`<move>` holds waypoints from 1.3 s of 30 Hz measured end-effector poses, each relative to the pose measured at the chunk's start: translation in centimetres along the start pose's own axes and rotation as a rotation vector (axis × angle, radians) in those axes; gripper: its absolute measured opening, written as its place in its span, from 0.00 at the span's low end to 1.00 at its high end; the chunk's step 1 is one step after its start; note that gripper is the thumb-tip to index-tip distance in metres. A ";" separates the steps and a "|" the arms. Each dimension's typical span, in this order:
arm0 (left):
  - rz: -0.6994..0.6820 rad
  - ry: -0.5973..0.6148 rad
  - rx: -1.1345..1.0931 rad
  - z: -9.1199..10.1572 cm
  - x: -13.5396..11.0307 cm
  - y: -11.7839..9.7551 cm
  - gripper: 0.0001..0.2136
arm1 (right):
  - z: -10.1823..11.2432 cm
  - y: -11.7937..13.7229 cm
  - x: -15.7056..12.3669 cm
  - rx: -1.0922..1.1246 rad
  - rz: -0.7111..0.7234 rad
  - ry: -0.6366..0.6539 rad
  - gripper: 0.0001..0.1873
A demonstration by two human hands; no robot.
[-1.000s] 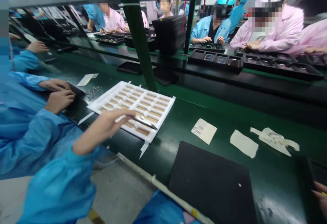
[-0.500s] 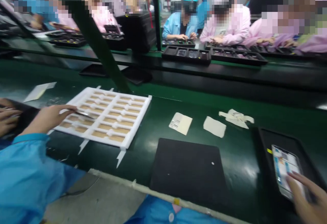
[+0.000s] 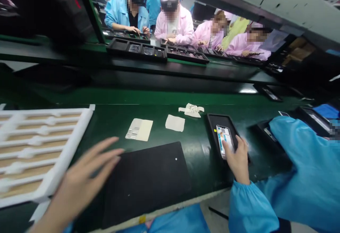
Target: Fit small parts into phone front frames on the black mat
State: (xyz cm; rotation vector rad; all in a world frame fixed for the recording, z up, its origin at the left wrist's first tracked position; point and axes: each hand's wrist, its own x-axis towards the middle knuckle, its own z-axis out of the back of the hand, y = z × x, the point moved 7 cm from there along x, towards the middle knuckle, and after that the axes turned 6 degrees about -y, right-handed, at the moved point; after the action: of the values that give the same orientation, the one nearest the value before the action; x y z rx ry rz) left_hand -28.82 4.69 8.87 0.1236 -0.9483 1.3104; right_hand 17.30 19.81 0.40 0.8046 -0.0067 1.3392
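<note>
My left hand (image 3: 87,176) hangs in the air, blurred, over the left part of a black mat (image 3: 148,180). Its fingers are stretched out and nothing is in them. At the right, my right hand (image 3: 239,158) has its thumb across an opened smartphone (image 3: 222,137) with its inner parts showing, and its fingers curl at the phone's right side. The phone lies inside a black tray (image 3: 212,119); a small yellow tab sticks out at its left edge. My palm hides the phone's lower right part.
A white slotted tray (image 3: 82,126) stands at the left. Behind the mat lie a label card (image 3: 142,128), a pale sheet (image 3: 175,123) and crumpled tape (image 3: 191,109). A co-worker's blue sleeve (image 3: 302,162) is at the right. Parts trays (image 3: 138,50) line the shelf, with several people beyond.
The view has swung right. My left hand has come into sight above the mat. A hand with a slim metal tool over the white tray is out of view. My right hand remains at the phone.
</note>
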 end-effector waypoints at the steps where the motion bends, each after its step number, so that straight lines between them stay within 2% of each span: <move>1: -0.043 0.084 -0.045 -2.3 -0.6 -1.8 0.10 | -0.3 -0.1 0.2 -0.032 -0.021 0.023 0.44; 4: -0.088 0.315 -0.180 -8.1 -2.4 -6.6 0.12 | -1.2 0.6 0.3 -0.097 -0.057 0.103 0.41; 6: -0.076 0.432 -0.247 -10.5 -3.2 -8.8 0.13 | -1.3 1.3 0.4 -0.135 -0.072 0.114 0.39; 8: -0.045 0.499 -0.302 -11.5 -3.7 -9.9 0.13 | -1.3 1.6 0.7 -0.161 -0.088 0.128 0.41; 11: 0.048 0.515 -0.382 -11.6 -4.0 -9.9 0.13 | -0.9 1.0 1.9 -0.112 -0.120 0.121 0.44; 14: 0.255 0.507 -0.530 -11.6 -4.7 -9.4 0.13 | 0.6 1.4 2.2 0.049 -0.182 0.035 0.47; 16: 0.500 0.523 -0.693 -12.4 -5.6 -9.2 0.16 | 2.4 4.0 0.6 0.170 -0.168 -0.033 0.48; 18: 0.748 0.516 -0.921 -13.3 -6.6 -9.7 0.24 | 4.0 8.9 -2.7 0.289 -0.021 -0.013 0.44; 21: 1.027 0.354 -1.159 -14.0 -7.0 -10.5 0.33 | 4.2 17.4 -9.2 0.455 0.319 0.254 0.36; 23: 1.197 0.195 -1.128 -13.7 -7.3 -10.1 0.34 | 3.5 20.2 -11.8 0.493 0.451 0.390 0.35; 25: 1.314 0.074 -1.041 -12.8 -7.5 -9.3 0.33 | 2.8 19.5 -11.3 0.442 0.472 0.363 0.31; 27: 1.333 0.040 -0.975 -11.8 -7.4 -8.2 0.32 | 2.5 15.9 -8.6 0.271 0.402 0.163 0.26; 29: 1.300 0.087 -0.933 -10.9 -7.4 -6.7 0.32 | 2.4 11.0 -5.8 -0.033 0.310 -0.050 0.28; 31: 1.262 0.178 -0.919 -10.3 -7.9 -4.9 0.34 | 1.3 6.8 -4.0 -0.363 0.297 -0.029 0.34; 33: 1.253 0.230 -0.916 -9.6 -9.0 -3.0 0.36 | 0.9 3.9 -3.2 -0.499 0.324 0.008 0.31; 34: 1.259 0.234 -0.909 -9.1 -9.6 -2.2 0.37 | 1.1 3.1 -3.0 -0.511 0.341 0.007 0.29; 36: 1.268 0.202 -0.889 -8.1 -10.8 -1.1 0.37 | 2.5 2.7 -2.2 -0.490 0.343 -0.079 0.26; 38: 1.275 0.168 -0.876 -7.2 -11.8 -1.0 0.37 | 3.7 4.3 -0.9 -0.421 0.359 -0.194 0.25; 39: 1.274 0.150 -0.863 -6.8 -12.1 -1.2 0.36 | 3.9 6.0 -0.2 -0.362 0.393 -0.233 0.26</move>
State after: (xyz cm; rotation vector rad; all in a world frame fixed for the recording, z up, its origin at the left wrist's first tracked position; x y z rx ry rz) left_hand -23.71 -0.96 -2.82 -1.4277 -1.4400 1.8217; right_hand 13.76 17.71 6.24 0.6631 -0.6014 1.5436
